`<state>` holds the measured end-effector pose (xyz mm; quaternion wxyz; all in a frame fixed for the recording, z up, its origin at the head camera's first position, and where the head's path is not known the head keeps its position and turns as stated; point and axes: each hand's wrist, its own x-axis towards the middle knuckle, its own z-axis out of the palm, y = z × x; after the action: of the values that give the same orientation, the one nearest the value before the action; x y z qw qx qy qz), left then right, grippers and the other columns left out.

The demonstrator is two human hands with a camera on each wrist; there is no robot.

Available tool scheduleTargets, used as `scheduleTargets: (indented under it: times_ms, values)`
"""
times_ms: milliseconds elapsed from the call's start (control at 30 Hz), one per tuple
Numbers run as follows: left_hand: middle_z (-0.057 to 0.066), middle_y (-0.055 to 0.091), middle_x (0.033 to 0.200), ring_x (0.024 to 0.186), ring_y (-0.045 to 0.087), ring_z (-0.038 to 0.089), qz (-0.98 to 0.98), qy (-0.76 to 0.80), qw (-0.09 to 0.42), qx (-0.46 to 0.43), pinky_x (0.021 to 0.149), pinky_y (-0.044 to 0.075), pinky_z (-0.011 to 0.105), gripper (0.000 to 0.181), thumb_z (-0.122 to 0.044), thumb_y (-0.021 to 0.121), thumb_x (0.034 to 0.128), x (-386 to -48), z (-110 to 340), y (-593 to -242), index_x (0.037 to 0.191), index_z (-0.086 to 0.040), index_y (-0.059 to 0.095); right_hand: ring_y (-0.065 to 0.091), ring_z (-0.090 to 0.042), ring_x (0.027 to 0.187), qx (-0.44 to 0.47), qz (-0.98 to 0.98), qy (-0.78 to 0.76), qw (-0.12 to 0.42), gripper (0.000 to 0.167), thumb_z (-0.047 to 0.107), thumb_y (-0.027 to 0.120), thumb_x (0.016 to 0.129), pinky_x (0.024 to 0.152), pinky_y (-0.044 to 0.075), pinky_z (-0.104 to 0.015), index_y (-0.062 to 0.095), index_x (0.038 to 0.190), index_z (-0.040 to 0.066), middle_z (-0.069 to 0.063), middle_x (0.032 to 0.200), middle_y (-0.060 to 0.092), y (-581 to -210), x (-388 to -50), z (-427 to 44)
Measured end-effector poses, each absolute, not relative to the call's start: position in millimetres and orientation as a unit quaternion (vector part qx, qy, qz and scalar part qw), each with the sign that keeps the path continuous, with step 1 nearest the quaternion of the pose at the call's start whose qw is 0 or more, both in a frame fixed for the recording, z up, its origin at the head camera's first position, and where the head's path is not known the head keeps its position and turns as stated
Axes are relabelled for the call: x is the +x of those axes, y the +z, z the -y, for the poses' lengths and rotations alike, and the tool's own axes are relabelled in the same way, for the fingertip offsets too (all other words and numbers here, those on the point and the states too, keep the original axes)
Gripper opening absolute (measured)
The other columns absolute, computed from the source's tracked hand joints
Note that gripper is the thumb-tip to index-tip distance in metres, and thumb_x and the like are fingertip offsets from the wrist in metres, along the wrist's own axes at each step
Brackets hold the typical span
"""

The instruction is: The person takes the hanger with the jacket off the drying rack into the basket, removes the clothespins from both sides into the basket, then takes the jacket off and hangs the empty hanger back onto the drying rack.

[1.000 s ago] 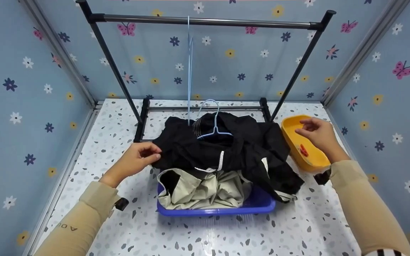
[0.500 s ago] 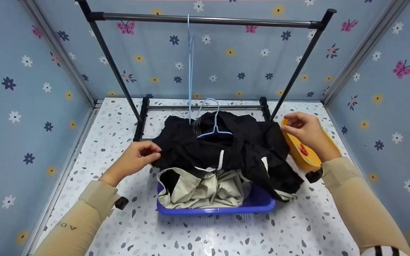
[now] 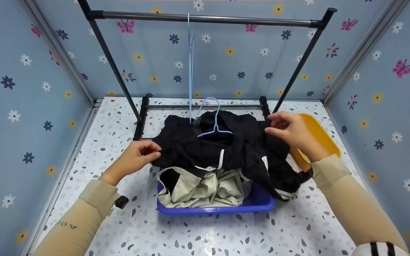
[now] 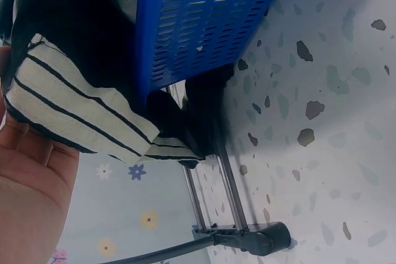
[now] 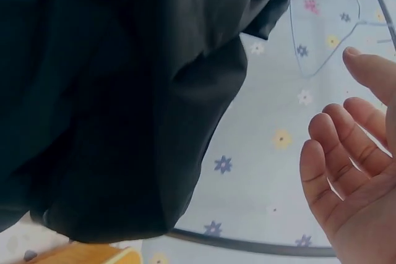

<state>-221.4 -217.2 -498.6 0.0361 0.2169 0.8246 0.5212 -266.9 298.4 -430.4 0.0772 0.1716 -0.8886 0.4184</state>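
A black garment (image 3: 187, 149) with white trim lies bunched over a blue basket (image 3: 215, 210). A light blue hanger (image 3: 216, 122) sits at its neck, its hook pointing up. At the garment's left edge my left hand (image 3: 133, 160) pinches the cloth; the left wrist view shows this hand (image 4: 37, 177) at a white-and-black striped band (image 4: 80, 103). My right hand (image 3: 297, 137) is by the garment's right side, fingers loosely bent. In the right wrist view that hand (image 5: 356, 171) is apart from the black cloth (image 5: 124, 109) and holds nothing.
Behind the basket stands a black rack with a top bar (image 3: 247, 20), where another blue hanger (image 3: 190, 71) hangs edge-on. A yellow tray (image 3: 321, 137) sits under my right forearm. Pale greenish cloth (image 3: 208, 192) fills the basket's front. Patterned walls enclose the table.
My right hand has moved left from over the yellow tray to the garment's right side. It now hides the red items seen in the tray. The left hand stays put.
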Motion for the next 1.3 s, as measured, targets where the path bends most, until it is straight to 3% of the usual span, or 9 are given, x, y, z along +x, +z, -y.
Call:
scheduleTargets:
  times_ms: [567,967,1300]
  values:
    - [0.009,0.073,0.096,0.080,0.063,0.009,-0.816,0.534,0.039,0.217,0.073,0.054,0.021,0.007,-0.004,0.073,0.1023,-222,218,-496,0.105,0.000,0.078,0.063,-0.009,0.082,0.231,0.881,0.413,0.024,0.038,0.007,0.089,0.090,0.076,0.052,-0.015,0.074,0.123,-0.006,-0.020,0.099,0.074,-431,-259,-259]
    - [0.014,0.073,0.098,0.081,0.062,0.009,-0.818,0.533,0.047,0.212,0.075,0.053,0.022,0.008,-0.005,0.072,0.1027,-221,216,-491,0.106,0.000,0.078,0.068,-0.016,0.084,0.262,0.886,0.381,-0.008,0.029,0.010,0.086,0.094,0.077,0.054,-0.020,0.078,0.120,0.001,-0.014,0.100,0.079,-445,-258,-244]
    - [0.019,0.078,0.116,0.083,0.062,0.006,-0.810,0.528,0.055,0.250,0.076,0.053,0.020,0.021,-0.006,0.069,0.1060,-224,209,-490,0.124,0.000,0.079,0.068,-0.016,0.084,0.280,0.884,0.374,0.007,0.017,0.004,0.083,0.095,0.078,0.054,-0.021,0.080,0.112,0.001,-0.014,0.099,0.080,-447,-261,-236]
